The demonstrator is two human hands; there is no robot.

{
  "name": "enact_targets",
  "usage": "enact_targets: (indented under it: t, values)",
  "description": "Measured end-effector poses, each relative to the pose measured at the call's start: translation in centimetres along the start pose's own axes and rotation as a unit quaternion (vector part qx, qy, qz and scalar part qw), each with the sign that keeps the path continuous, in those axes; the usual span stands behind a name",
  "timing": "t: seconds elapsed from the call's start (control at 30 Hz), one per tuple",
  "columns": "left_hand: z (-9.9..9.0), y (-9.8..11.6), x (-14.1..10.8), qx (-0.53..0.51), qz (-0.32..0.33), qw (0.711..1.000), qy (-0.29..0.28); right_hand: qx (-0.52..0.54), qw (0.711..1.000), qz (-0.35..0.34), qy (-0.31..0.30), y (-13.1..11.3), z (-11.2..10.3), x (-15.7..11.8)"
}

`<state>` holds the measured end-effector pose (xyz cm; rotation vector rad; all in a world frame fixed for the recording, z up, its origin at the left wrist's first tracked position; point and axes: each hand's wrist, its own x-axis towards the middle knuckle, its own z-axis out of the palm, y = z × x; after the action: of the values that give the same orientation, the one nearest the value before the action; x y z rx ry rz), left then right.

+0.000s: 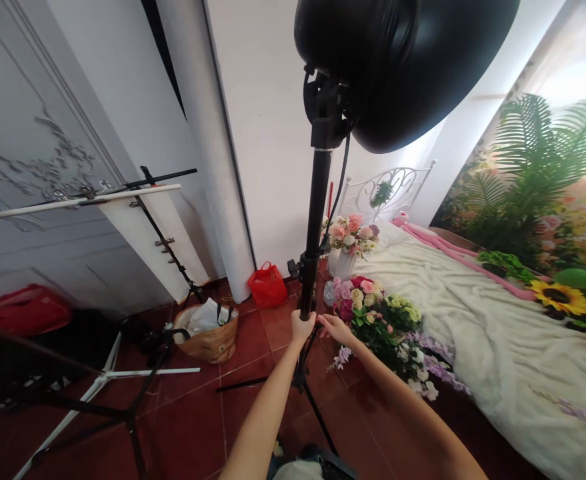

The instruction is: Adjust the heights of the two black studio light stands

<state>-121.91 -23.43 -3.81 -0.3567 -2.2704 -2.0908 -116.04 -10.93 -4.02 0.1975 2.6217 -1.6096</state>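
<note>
A black light stand [317, 207] rises upright in front of me, with a large black studio light [387, 60] at its top. My left hand [303, 325] is wrapped round the lower part of the pole. Just right of the pole is my right hand [335, 329], its fingertips pinched together at the stand; what they hold is hidden or too small to name. Above my hands a collar with a locking knob [293, 268] sits on the pole. A black cable [343, 183] hangs from the light along the pole. Below, the stand's tripod legs [320, 417] spread over the floor.
To the right, a bed with a cream blanket [403, 267] has artificial flowers [383, 320] beside it. A red bag [268, 285] and a basket [213, 339] stand on the tiled floor at left. Other stands [107, 377] reach across the lower left.
</note>
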Motion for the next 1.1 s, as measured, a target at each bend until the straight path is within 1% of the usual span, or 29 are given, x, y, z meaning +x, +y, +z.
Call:
enact_targets:
  t: [0.07, 0.13, 0.17, 0.23, 0.33, 0.4, 0.57, 0.7, 0.8, 0.87, 1.0, 1.1]
  values:
    - [0.1, -0.1, 0.0, -0.003, 0.001, 1.0, -0.004, -0.069, 0.991, -0.036, 0.11, 0.4, 1.6, -0.4]
    - [0.1, -0.2, 0.0, -0.006, -0.001, 1.0, -0.007, -0.118, 0.974, -0.062, 0.182, 0.3, 3.0, -0.4]
    - [0.2, -0.3, 0.0, -0.006, -0.001, 1.0, -0.007, -0.131, 0.968, -0.064, 0.203, 0.2, 3.5, -0.3]
    - [0.2, -0.4, 0.1, -0.007, 0.0, 1.0, -0.004, -0.155, 0.959, -0.047, 0.234, 0.0, 4.3, 0.2]
    - [0.3, -0.4, 0.2, -0.006, -0.004, 1.0, -0.004, -0.203, 0.944, -0.008, 0.261, -0.2, 4.7, 1.0]
    - [0.3, -0.3, 0.2, -0.004, -0.012, 1.0, -0.005, -0.22, 0.941, -0.001, 0.257, -0.2, 4.5, 1.3]
    - [0.4, -0.1, 0.2, -0.008, -0.021, 1.0, -0.001, -0.187, 0.951, -0.009, 0.247, 0.7, 3.8, 1.1]
    - [0.4, 0.1, 0.3, -0.012, -0.031, 0.999, -0.001, -0.253, 0.94, -0.063, 0.22, 1.8, 3.8, 0.9]
    - [0.4, 0.1, 0.3, -0.009, -0.034, 0.999, -0.004, -0.285, 0.932, -0.073, 0.214, 2.3, 3.9, 1.2]
    - [0.4, 0.1, 0.3, -0.007, -0.032, 0.999, -0.003, -0.3, 0.932, -0.049, 0.197, 2.3, 3.9, 1.5]
    - [0.4, 0.3, 0.1, -0.005, -0.025, 1.0, -0.001, -0.308, 0.944, 0.032, 0.115, 1.8, 3.5, 1.5]
    - [0.4, 0.5, 0.0, -0.007, -0.036, 0.999, 0.003, -0.293, 0.951, 0.054, 0.082, 1.2, 2.7, 1.5]
